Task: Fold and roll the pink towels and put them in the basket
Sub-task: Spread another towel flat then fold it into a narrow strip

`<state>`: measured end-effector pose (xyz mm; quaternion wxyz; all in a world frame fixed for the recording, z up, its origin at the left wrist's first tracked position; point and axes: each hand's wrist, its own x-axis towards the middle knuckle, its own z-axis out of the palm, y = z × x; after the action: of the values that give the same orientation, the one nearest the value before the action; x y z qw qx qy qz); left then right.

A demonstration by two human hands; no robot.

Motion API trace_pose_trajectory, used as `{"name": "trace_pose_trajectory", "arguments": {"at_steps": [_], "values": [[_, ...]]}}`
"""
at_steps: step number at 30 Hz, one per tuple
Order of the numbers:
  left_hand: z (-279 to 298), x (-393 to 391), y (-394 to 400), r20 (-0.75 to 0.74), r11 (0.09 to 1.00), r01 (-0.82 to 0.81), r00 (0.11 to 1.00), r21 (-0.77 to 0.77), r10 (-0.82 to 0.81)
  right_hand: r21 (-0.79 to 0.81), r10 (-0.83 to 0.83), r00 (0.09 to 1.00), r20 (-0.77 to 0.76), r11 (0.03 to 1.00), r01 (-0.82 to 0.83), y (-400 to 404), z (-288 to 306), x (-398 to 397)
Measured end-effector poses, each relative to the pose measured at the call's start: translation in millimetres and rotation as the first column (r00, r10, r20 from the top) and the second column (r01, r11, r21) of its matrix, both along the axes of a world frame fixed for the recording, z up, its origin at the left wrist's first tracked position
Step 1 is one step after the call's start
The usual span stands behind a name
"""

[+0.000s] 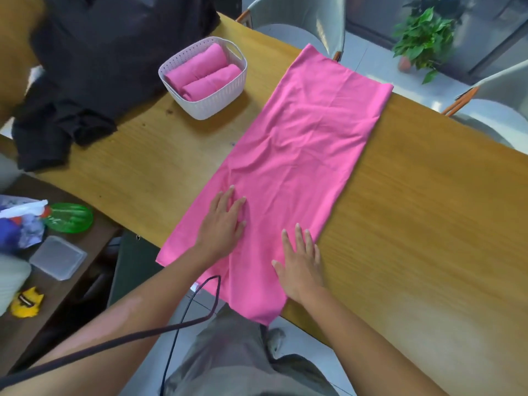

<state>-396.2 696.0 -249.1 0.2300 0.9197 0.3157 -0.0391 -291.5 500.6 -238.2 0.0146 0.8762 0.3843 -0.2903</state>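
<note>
A long pink towel (300, 150) lies flat across the wooden table (428, 212), folded lengthwise, its near end hanging over the front edge. My left hand (224, 224) presses flat on the towel's near left part, fingers straight. My right hand (300, 261) lies flat on the near right part, fingers spread. A white perforated basket (211, 101) stands at the back left of the towel and holds two rolled pink towels (203, 71) side by side.
Dark clothing (94, 67) is heaped at the table's far left. A lower side table (85, 270) to the left carries a green dish (70, 217), a clear box and a yellow toy. Chairs (308, 27) stand beyond the far edge. A black cable (183, 321) hangs in front of me.
</note>
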Motion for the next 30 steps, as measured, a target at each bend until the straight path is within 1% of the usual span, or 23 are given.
{"name": "trace_pose_trajectory", "arguments": {"at_steps": [2, 4, 5, 6, 8, 11, 12, 13, 14, 15, 16, 18, 19, 20, 21, 23, 25, 27, 29, 30], "values": [[2, -14, -16, 0.088, 0.976, -0.147, 0.983, -0.158, 0.162, 0.018, 0.033, 0.999, -0.016, 0.999, -0.033, -11, 2, -13], [5, -25, -31, 0.185, 0.903, -0.295, 0.913, -0.311, 0.362, 0.044, 0.073, 0.997, -0.039, 0.997, -0.071, -24, 5, -24], [6, -29, -37, 0.204, 0.856, -0.357, 0.869, -0.373, 0.451, 0.052, 0.089, 0.994, -0.058, 0.995, -0.086, -30, 6, -30], [8, -32, -42, 0.195, 0.795, -0.416, 0.820, -0.440, 0.538, 0.057, 0.099, 0.992, -0.077, 0.994, -0.095, -35, 8, -35], [11, -36, -50, 0.109, 0.640, -0.502, 0.731, -0.583, 0.673, 0.069, 0.115, 0.988, -0.104, 0.992, -0.108, -42, 10, -43], [12, -43, -59, -0.047, 0.466, -0.560, 0.672, -0.685, 0.739, 0.102, 0.119, 0.985, -0.128, 0.989, -0.106, -51, 14, -56], [12, -45, -61, -0.082, 0.416, -0.564, 0.657, -0.714, 0.750, 0.109, 0.118, 0.983, -0.138, 0.989, -0.104, -54, 15, -61], [12, -47, -61, -0.103, 0.385, -0.558, 0.652, -0.735, 0.751, 0.116, 0.112, 0.982, -0.151, 0.989, -0.095, -56, 17, -66], [12, -49, -60, -0.107, 0.380, -0.546, 0.662, -0.746, 0.742, 0.126, 0.097, 0.981, -0.167, 0.989, -0.077, -58, 18, -70], [12, -51, -59, -0.095, 0.403, -0.526, 0.687, -0.749, 0.720, 0.140, 0.073, 0.979, -0.189, 0.989, -0.047, -59, 20, -75], [12, -53, -59, -0.068, 0.457, -0.498, 0.728, -0.737, 0.682, 0.159, 0.043, 0.976, -0.215, 0.987, -0.008, -59, 21, -79], [10, -55, -57, 0.018, 0.625, -0.418, 0.822, -0.659, 0.569, 0.206, -0.005, 0.965, -0.263, 0.977, 0.062, -54, 24, -86], [10, -56, -57, 0.067, 0.693, -0.363, 0.858, -0.623, 0.510, 0.230, -0.020, 0.961, -0.275, 0.969, 0.086, -50, 25, -89], [9, -57, -56, 0.112, 0.731, -0.302, 0.882, -0.611, 0.458, 0.255, -0.034, 0.961, -0.274, 0.961, 0.107, -45, 26, -91], [9, -57, -55, 0.148, 0.745, -0.242, 0.898, -0.621, 0.414, 0.278, -0.051, 0.963, -0.265, 0.952, 0.127, -39, 27, -92], [10, -55, -52, 0.191, 0.745, -0.154, 0.915, -0.649, 0.356, 0.323, -0.102, 0.967, -0.234, 0.930, 0.176, -25, 29, -95], [12, -52, -46, 0.211, 0.730, -0.123, 0.913, -0.673, 0.348, 0.333, -0.158, 0.964, -0.215, 0.916, 0.224, -10, 30, -98], [15, -49, -40, 0.199, 0.668, -0.108, 0.909, -0.736, 0.365, 0.293, -0.219, 0.956, -0.196, 0.917, 0.270, 4, 30, -101], [17, -45, -33, 0.180, 0.581, -0.070, 0.915, -0.811, 0.361, 0.241, -0.315, 0.934, -0.167, 0.906, 0.348, 18, 29, -101], [17, -43, -30, 0.159, 0.531, -0.061, 0.919, -0.845, 0.360, 0.232, -0.372, 0.914, -0.164, 0.886, 0.402, 24, 29, -100]]}}
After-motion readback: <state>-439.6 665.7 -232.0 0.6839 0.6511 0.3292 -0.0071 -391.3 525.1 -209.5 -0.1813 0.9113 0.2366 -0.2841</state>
